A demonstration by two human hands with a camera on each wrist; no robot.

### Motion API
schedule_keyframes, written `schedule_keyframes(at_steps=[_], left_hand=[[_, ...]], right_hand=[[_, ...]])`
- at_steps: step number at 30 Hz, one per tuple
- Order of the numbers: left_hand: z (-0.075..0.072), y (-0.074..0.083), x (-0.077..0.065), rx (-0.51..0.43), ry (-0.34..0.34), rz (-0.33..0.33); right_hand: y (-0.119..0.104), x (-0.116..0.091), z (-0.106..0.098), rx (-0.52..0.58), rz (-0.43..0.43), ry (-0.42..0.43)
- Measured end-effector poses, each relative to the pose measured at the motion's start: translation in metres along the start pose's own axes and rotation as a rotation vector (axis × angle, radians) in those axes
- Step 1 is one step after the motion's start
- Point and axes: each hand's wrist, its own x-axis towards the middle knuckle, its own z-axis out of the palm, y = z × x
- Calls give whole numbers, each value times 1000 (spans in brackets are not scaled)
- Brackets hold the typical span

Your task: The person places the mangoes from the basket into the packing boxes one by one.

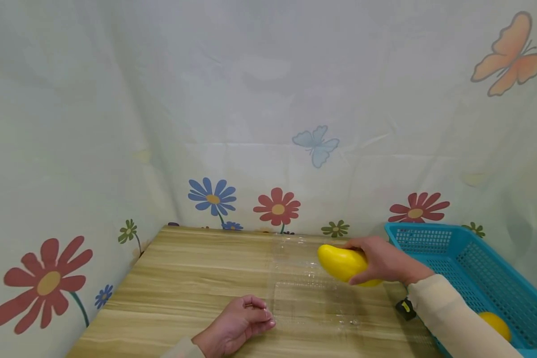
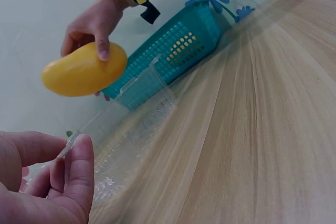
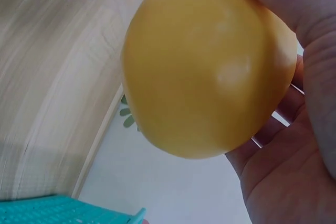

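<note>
A smooth yellow mango (image 1: 340, 262) is in my right hand (image 1: 382, 261), thumb on the near side and fingers around the far side. It is raised over a clear plastic clamshell container (image 1: 313, 303), which lies open on the wooden table. My left hand (image 1: 239, 323) is at the container's left edge. In the left wrist view, the thumb and fingers of that hand pinch the thin clear rim (image 2: 69, 142). The right wrist view shows the mango (image 3: 205, 72) large and close, with the palm partly behind it.
At the right stands a teal perforated basket (image 1: 514, 286) with a round orange-yellow fruit (image 1: 495, 325) inside. The wooden table (image 1: 197, 268) stretches left of the container. A pale curtain (image 1: 250, 99) printed with flowers and butterflies hangs behind the table.
</note>
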Motion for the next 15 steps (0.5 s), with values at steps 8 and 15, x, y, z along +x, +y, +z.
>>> schedule_keyframes(at_steps=[8,15], left_hand=[[-1,1,2,2,3,-7],[-3,1,4,3,9,-11]], right_hand=[[-8,11,8,-4,9,-11],[-14,19,15,16,17,-6]])
